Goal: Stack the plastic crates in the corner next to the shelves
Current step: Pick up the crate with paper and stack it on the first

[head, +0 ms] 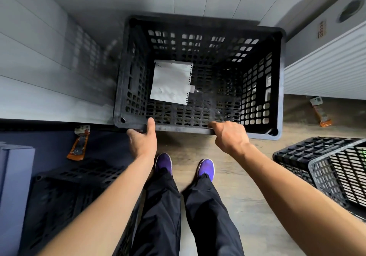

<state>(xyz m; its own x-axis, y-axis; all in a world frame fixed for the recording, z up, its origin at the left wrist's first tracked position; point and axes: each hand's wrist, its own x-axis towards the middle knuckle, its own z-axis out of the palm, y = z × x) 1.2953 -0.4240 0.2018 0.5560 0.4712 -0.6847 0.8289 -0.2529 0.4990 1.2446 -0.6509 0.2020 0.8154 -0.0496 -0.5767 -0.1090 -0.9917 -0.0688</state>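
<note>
A black perforated plastic crate [277, 81] stands open side up in the corner against the grey panelled walls, with a sheet of white paper [170, 81] lying on its bottom. My left hand [142, 139] grips its near rim at the left, thumb over the edge. My right hand [229, 135] holds the same rim further right, fingers curled over it. A second black crate [326, 162] lies tipped on the floor at the right. A third black crate [75, 192] sits low at the left beside my leg.
A white ribbed cabinet [326, 73] stands right of the corner crate. Orange wrappers lie on the floor at the left [78, 146] and at the right [321, 115]. A grey-blue panel [13, 176] is at the far left. My feet in purple shoes [206, 168] stand on wooden floor.
</note>
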